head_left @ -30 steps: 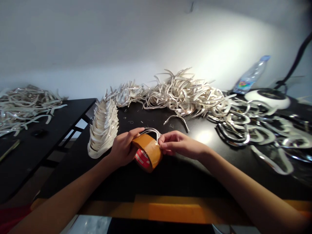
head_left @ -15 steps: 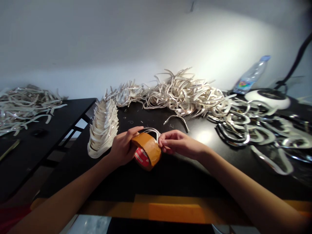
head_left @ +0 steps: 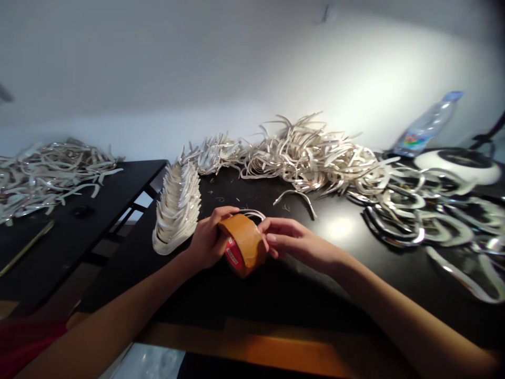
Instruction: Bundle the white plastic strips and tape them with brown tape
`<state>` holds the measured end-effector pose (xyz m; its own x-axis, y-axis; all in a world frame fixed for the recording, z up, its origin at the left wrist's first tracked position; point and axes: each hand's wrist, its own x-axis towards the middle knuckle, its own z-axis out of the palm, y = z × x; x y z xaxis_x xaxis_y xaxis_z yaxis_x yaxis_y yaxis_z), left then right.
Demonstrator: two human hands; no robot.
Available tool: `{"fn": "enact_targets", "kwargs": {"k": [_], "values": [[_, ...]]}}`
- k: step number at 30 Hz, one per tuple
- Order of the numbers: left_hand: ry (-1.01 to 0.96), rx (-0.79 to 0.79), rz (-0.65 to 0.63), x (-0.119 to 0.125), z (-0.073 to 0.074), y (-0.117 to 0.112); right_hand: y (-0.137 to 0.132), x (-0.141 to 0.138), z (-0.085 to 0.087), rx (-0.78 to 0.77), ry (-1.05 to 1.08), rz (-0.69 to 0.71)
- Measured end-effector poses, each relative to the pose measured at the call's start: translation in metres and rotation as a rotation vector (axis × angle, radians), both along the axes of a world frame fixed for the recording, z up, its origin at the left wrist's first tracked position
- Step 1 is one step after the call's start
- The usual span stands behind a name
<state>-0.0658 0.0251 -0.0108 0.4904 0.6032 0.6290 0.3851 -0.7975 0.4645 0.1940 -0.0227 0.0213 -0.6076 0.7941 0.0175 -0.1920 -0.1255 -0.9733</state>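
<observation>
A roll of brown packing tape (head_left: pixel 245 239) with a red printed inner label is held above the table, tilted. My left hand (head_left: pixel 209 237) is closed around its left side, thumb and fingers gripping the rim. At the roll's right edge, the bent fingers of my right hand (head_left: pixel 290 239) press against the tape; what exactly lies between the fingertips is partly hidden. Behind the roll, a thin pale curved strip (head_left: pixel 254 212) arches between both hands, and its ends are hidden. Left of my hands stands a neat row of nested pale curved strips (head_left: pixel 177 208).
A tangled heap of pale strips (head_left: pixel 307 152) runs along the wall. Shiny curved pieces (head_left: pixel 398 226) lie at right, near a plastic bottle (head_left: pixel 428 126) and a white lamp base (head_left: pixel 460 164). On the left table lie more strips (head_left: pixel 51 173) and a thin stick (head_left: pixel 27 247).
The view has shifted a little left, so things appear further right. My right fingers have moved from a pinch at the roll's upper right edge to lie lower against its side.
</observation>
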Motion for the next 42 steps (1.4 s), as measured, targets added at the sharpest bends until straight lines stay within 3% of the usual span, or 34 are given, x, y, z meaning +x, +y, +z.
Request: {"fn": "enact_targets", "kwargs": {"k": [3, 7, 12, 19, 23, 31, 42], "values": [[-0.026, -0.064, 0.005, 0.000, -0.001, 0.000, -0.007, -0.010, 0.001, 0.083, -0.056, 0.002], [-0.109, -0.104, -0.028, 0.000, -0.006, -0.001, -0.017, -0.020, -0.001, 0.275, -0.131, -0.097], [-0.167, -0.142, -0.081, 0.001, -0.007, 0.000, -0.024, -0.025, -0.003, 0.292, -0.112, -0.139], [-0.204, 0.301, -0.029, 0.005, 0.015, -0.001, -0.023, -0.027, -0.006, 0.211, 0.002, -0.175], [-0.135, 0.454, -0.062, 0.004, 0.023, -0.004, -0.022, -0.027, -0.009, 0.177, 0.025, -0.186], [-0.054, 0.588, -0.045, 0.006, 0.036, -0.012, -0.021, -0.029, -0.012, 0.116, 0.067, -0.135], [-0.066, 0.562, -0.033, 0.005, 0.033, -0.016, -0.022, -0.030, -0.009, 0.159, -0.005, -0.118]]}}
